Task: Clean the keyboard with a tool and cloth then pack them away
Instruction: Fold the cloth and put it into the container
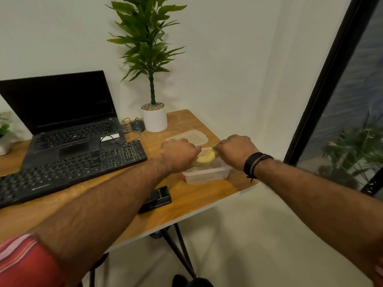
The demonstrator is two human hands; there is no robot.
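Note:
A yellow cloth (204, 158) is bunched over a clear plastic container (207, 175) on the right side of the wooden desk. My left hand (178, 154) grips the cloth's left end and my right hand (236, 149) pinches its right end, both above the container. A red item (183, 176) shows at the container's left corner; I cannot tell what it is. The black keyboard (68, 170) lies to the left, in front of the laptop. The container's clear lid (190, 136) lies flat behind it.
An open black laptop (62, 121) stands at the back left, with a mouse (137, 125) and a potted plant (154, 117) beside it. A small black device (157, 198) lies near the desk's front edge (186, 218). A dark-framed glass door (331, 79) is at right.

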